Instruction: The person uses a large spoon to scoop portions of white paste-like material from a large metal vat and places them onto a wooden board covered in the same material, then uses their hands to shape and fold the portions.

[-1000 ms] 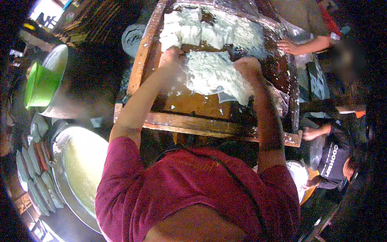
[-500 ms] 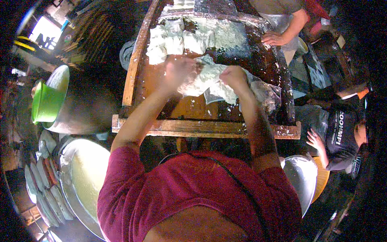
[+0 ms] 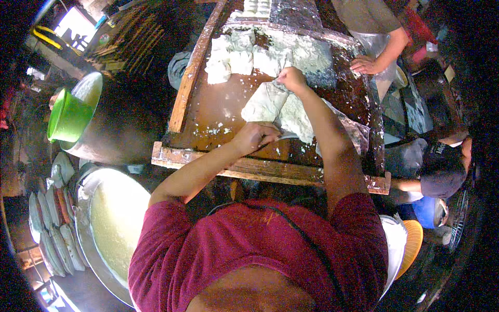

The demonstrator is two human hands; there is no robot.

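Head camera, looking down over the shoulders of a person in a dark red shirt who leans over a wet wooden worktop (image 3: 208,112) with raised timber edges.

A white cloth (image 3: 283,106), wrapped around a soft white mass, lies near the middle of the worktop, in front of the person. The left hand (image 3: 255,136) is clenched on the near corner of the cloth, close to the front timber rail (image 3: 249,167). The right hand (image 3: 292,79) is farther away, its fingers pinching the far corner of the same cloth. Both forearms reach forward from the lower part of the picture.

Beyond the cloth, toward the far end of the worktop, sit several white blocks (image 3: 231,61) in a loose cluster, with white crumbs scattered on the wet wood near them.

At the upper right, another person's hand (image 3: 366,65) rests flat on the far right edge of the worktop.

To the left of the worktop stands a large dark vat (image 3: 122,125) with a green bucket (image 3: 67,117) tilted on its rim. Below it, at lower left, is a wide metal basin (image 3: 86,229) filled with pale yellowish liquid, and a row of stacked pale plates (image 3: 49,229) lies along the left edge.
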